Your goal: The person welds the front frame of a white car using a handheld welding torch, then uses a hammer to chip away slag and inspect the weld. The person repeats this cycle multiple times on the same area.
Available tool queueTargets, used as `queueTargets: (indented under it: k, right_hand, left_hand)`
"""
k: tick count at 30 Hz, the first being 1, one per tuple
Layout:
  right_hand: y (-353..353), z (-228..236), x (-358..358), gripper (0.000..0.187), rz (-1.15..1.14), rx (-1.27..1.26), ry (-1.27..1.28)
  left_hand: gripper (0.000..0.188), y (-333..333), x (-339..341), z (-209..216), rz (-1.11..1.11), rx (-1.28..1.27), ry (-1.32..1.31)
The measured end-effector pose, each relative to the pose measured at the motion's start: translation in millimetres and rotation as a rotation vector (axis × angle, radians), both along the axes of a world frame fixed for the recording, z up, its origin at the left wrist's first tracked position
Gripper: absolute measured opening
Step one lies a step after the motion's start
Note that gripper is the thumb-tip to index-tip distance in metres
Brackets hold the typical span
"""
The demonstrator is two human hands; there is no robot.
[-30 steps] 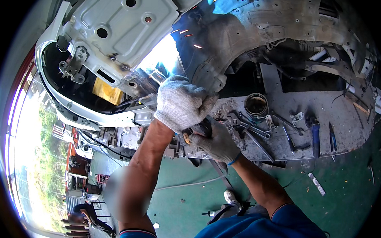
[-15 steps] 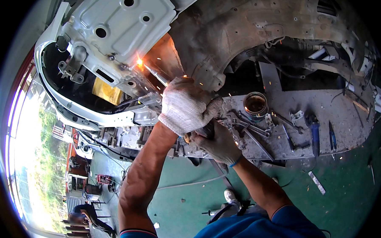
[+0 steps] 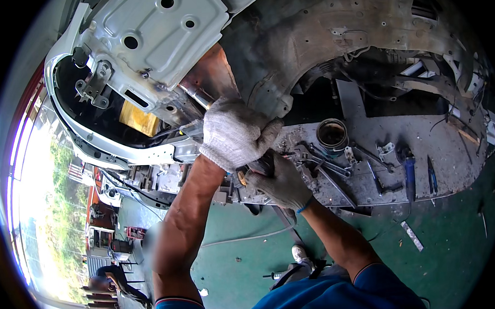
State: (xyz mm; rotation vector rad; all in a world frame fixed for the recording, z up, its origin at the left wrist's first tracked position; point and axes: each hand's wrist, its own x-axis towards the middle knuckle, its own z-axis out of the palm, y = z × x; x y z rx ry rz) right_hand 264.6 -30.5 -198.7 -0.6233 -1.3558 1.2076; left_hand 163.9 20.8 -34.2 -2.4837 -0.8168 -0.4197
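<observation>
The torch (image 3: 202, 98) points up-left, its long axis apparently diagonal.

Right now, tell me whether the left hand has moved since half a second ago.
Yes, slightly: the left hand is a little further left, nearer the yellow piece.

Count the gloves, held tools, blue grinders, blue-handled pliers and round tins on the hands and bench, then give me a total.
Left glove and right glove: 2 gloves
Held tool, black-handled: 1
Blue grinder: 1
Blue-handled pliers: 1
Round tin: 1
Total: 6
</observation>
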Motion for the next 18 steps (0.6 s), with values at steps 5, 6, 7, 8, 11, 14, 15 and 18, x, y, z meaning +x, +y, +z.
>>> queueTargets:
  k: [5,6,7,8,11,14,15,18]
  right_hand:
    - [2,-1,-1,0.044,0.045,-0.024,-0.037]
    - [2,1,0,0.045,0.038,-0.022,-0.046]
    - [1,2,1,0.044,0.039,-0.022,-0.038]
    - [1,3,2,0.043,0.039,-0.022,-0.029]
    - [3,4,5,0.04,0.051,-0.023,-0.065]
    - [3,5,6,0.039,0.075,-0.05,-0.03]
    - [3,5,6,0.039,0.083,-0.062,-0.001]
    - [1,10,7,0.039,0.104,-0.092,-0.026]
  left_hand:
    - [0.037,0,-1,-1,-0.011,0.026,-0.016]
    - [0.038,0,-1,-1,-0.008,0.029,-0.01]
    - [0.038,1,-2,-1,-0.02,0.026,-0.01]
    - [0.039,3,-2,-2,-0.031,0.023,-0.009]
    - [0.041,2,0,1,-0.034,0.004,-0.032]
    - [0.041,2,2,1,-0.048,0.0,-0.053]
    - [0.041,2,3,1,-0.058,0.002,-0.058]
    - [0.04,-2,3,3,-0.032,0.01,-0.059]
